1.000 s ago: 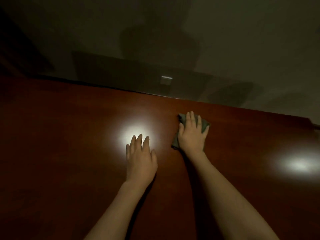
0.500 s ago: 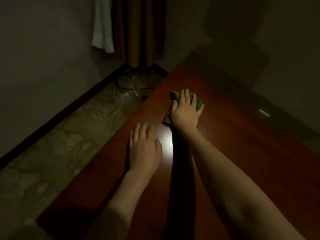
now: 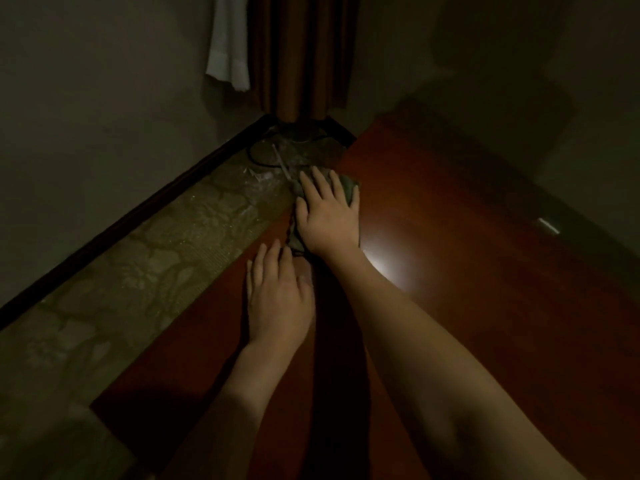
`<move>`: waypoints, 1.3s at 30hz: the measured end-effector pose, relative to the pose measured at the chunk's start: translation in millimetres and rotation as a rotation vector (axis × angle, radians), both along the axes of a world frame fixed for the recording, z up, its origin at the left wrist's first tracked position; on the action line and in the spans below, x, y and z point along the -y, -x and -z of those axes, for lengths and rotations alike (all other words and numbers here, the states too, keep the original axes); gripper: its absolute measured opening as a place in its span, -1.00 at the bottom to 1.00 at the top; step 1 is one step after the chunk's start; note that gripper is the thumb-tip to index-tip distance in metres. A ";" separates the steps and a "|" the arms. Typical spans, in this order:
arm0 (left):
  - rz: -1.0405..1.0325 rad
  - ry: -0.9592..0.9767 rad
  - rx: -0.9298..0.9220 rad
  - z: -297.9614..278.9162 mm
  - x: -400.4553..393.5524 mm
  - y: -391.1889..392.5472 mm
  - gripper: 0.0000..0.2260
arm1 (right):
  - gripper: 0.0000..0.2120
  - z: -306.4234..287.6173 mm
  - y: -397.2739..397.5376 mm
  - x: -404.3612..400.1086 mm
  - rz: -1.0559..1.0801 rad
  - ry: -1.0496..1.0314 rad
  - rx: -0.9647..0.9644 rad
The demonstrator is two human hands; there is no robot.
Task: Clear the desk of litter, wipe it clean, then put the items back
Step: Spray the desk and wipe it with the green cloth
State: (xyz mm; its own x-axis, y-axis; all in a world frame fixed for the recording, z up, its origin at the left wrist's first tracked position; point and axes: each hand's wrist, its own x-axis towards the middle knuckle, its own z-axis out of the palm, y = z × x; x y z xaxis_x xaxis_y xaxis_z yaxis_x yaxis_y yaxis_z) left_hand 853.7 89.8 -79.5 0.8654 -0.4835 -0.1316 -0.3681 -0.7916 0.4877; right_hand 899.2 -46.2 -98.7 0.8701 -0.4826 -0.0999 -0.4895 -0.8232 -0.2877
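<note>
A right hand [image 3: 327, 218], fingers straight, is pressing a crumpled grey-green cloth [image 3: 349, 188] at the left edge of a glossy reddish-brown wooden desk [image 3: 485, 271]. The left hand [image 3: 278, 296] is lying flat beside it. Pushing further could be sending the cloth overboard.

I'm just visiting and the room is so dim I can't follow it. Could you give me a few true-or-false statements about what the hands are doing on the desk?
1. The right hand presses flat on a green cloth. True.
2. The cloth lies in the middle of the desk. False: it sits at the desk's left edge, beside the floor.
3. The left hand rests flat on the bare desk. True.
4. The left hand holds a bottle. False: it holds nothing.
5. A brown curtain hangs in the corner. True.
</note>
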 end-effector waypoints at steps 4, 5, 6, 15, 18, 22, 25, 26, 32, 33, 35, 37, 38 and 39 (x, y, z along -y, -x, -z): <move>0.049 -0.037 -0.029 -7.7 24.3 43.0 -0.52 | -0.51 -1.8 72.5 25.3 0.110 -0.013 -0.002; 0.075 -0.042 -0.040 -9.7 34.2 57.3 -0.52 | -0.51 -2.7 96.0 35.6 0.140 -0.011 -0.015; 0.110 -0.042 -0.047 -12.0 46.4 74.1 -0.53 | -0.50 -3.6 123.0 46.9 0.176 -0.007 -0.026; 0.547 -0.010 -0.077 -19.3 165.7 302.7 -0.53 | -0.51 -7.4 420.3 140.0 0.549 0.026 -0.093; 0.688 -0.006 -0.081 -17.4 196.3 395.8 -0.49 | -0.51 -5.8 525.2 169.3 0.644 0.032 -0.108; 0.877 -0.058 -0.082 -11.8 229.1 507.6 -0.52 | -0.51 -2.4 656.7 202.7 0.806 0.045 -0.133; 0.964 -0.080 -0.050 -11.9 252.5 579.5 -0.51 | -0.52 0.0 746.8 225.9 0.882 0.054 -0.139; 0.996 -0.091 -0.047 -12.2 259.1 601.4 -0.51 | -0.52 0.1 773.6 233.3 0.901 0.057 -0.137; 1.149 -0.122 -0.052 -11.2 278.7 694.9 -0.51 | -0.52 0.1 912.0 254.4 1.077 0.043 -0.114; 1.163 -0.135 -0.047 -11.4 279.1 702.9 -0.51 | -0.52 0.1 928.3 253.7 1.105 0.039 -0.115; 1.189 -0.176 -0.019 -10.9 279.3 714.2 -0.49 | -0.52 0.2 951.9 250.9 1.142 0.043 -0.118; 1.208 -0.209 0.010 -10.8 279.3 719.0 -0.49 | -0.52 -0.6 966.9 247.0 1.174 0.041 -0.113; 1.214 -0.214 0.012 -11.5 278.9 718.9 -0.49 | -0.52 -0.7 973.0 244.8 1.190 0.033 -0.109; 1.221 -0.213 0.005 -12.6 277.9 717.2 -0.49 | -0.52 -1.4 978.9 242.0 1.205 0.022 -0.106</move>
